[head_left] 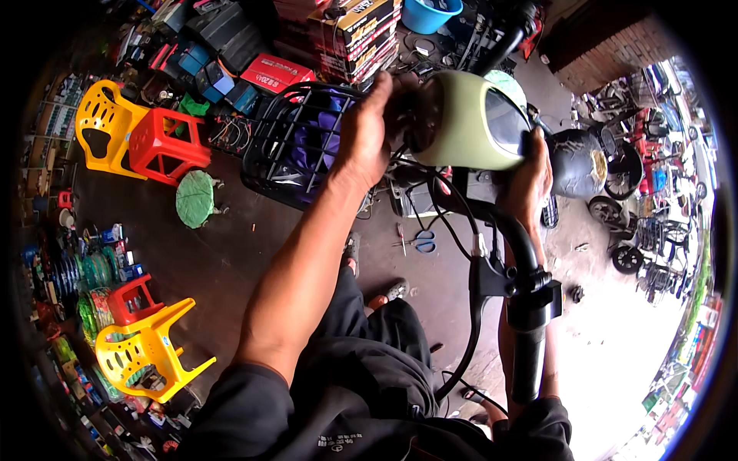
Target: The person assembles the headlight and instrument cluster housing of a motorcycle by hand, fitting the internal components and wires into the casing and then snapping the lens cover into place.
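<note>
We seem to be at the step of positioning the pale green housing [460,127], held just beyond the black handlebar [524,246]; our next move likely calls for an even, two-sided hold that leaves the thin cables [453,220] unpinched. Our right hand [529,183] has its fingers clamped on the housing's edge beside the dark window [507,123]; our left hand [364,142] is at the shadowed side, where we cannot tell whether its fingers close. The housing looks smooth and rounded, its window glossy, and the basket [260,154] is a black grid around soft purple cloth [327,131]
</note>
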Available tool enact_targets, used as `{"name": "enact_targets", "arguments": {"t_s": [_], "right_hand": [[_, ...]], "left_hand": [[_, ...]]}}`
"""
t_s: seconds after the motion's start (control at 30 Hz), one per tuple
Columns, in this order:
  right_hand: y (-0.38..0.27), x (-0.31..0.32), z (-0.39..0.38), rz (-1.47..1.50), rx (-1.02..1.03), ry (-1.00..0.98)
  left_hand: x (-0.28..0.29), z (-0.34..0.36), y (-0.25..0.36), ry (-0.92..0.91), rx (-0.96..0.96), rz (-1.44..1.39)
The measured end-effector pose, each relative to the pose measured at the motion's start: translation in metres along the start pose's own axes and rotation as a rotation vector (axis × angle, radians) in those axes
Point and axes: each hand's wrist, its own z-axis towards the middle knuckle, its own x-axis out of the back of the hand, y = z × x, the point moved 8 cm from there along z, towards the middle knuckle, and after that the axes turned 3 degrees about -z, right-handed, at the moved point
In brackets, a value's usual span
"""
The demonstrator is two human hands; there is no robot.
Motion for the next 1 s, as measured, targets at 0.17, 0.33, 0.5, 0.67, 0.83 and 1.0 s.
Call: {"name": "enact_targets", "arguments": {"t_s": [0.17,0.33,0.5,0.67,0.83,1.0], "right_hand": [[-0.006,0.005,-0.002,-0.023,-0.020,-0.073],[-0.014,0.018,0.002,-0.205,-0.072,-0.101],[-0.028,0.004,0.008,-0.412,0.206,-0.172],[-0.035,-0.010,-0.001,-0.625,0.311,-0.170],[-0.057,-0.019,-0.013,-0.817,0.381,-0.243],[-0.050,-0.019,-0.006,-0.947,0.513,-0.345]], "left_hand": [[-0.007,-0.025,0.006,-0.174,-0.143,0.188],[-0.017,-0.050,-0.003,-0.217,-0.165,0.122],[-0.006,-0.060,-0.017,-0.221,-0.147,-0.082],[0.001,-0.052,-0.020,-0.248,-0.120,-0.105],[0.003,-0.045,-0.038,-0.197,0.163,-0.366],[0.011,-0.044,-0.046,-0.148,0.223,-0.361]]}}
